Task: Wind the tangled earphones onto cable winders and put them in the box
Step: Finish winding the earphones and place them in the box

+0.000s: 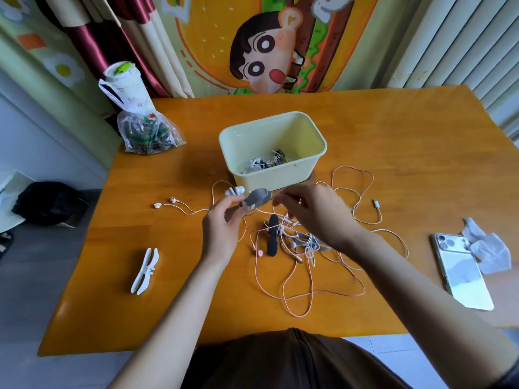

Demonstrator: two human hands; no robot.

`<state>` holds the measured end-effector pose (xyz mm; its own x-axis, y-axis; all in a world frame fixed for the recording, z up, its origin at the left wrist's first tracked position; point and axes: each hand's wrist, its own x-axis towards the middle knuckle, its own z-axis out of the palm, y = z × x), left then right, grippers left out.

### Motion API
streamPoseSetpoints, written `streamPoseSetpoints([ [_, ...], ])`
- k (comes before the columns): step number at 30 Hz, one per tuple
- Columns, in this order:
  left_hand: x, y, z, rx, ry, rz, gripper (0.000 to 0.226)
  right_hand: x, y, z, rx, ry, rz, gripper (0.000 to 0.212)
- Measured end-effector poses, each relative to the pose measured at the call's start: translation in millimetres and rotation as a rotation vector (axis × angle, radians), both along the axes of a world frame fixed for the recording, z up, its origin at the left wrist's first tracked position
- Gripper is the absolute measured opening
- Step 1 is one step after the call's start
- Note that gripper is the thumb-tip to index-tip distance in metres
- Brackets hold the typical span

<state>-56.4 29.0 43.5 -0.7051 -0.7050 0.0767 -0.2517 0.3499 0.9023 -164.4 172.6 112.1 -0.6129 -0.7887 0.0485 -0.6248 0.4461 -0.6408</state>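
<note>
The grey winder (257,197) is pinched in the curled fingers of the left hand (222,223), those of the right hand (311,209) are curled just beside it, their hold untellable, and the tangled earphones (295,240) beneath them could be knotted tighter if slack is pulled taut.

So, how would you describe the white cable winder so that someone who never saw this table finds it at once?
Start at the orange table with the pale yellow box near its middle. Look to its near left part: the white winder lies there alone. Unlike the black winder in the cable tangle and the grey winder in the left hand, it touches no cable.
</note>
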Motion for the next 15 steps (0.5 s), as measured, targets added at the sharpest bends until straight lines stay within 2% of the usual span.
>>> streamPoseSetpoints([
  [6,4.3,4.0,9.1,0.172,-0.01,-0.151,0.02,-17.8,-3.2,2.4,-0.046,0.051,-0.094,0.022],
  [11,9.8,10.2,9.9,0.438,0.016,-0.266,0.022,-23.7,-0.7,-3.5,-0.086,0.023,-0.116,0.021],
  [15,13.2,17.2,16.4,0.698,0.125,-0.336,0.026,-24.3,0.7,-4.6,-0.126,-0.038,-0.137,0.019],
])
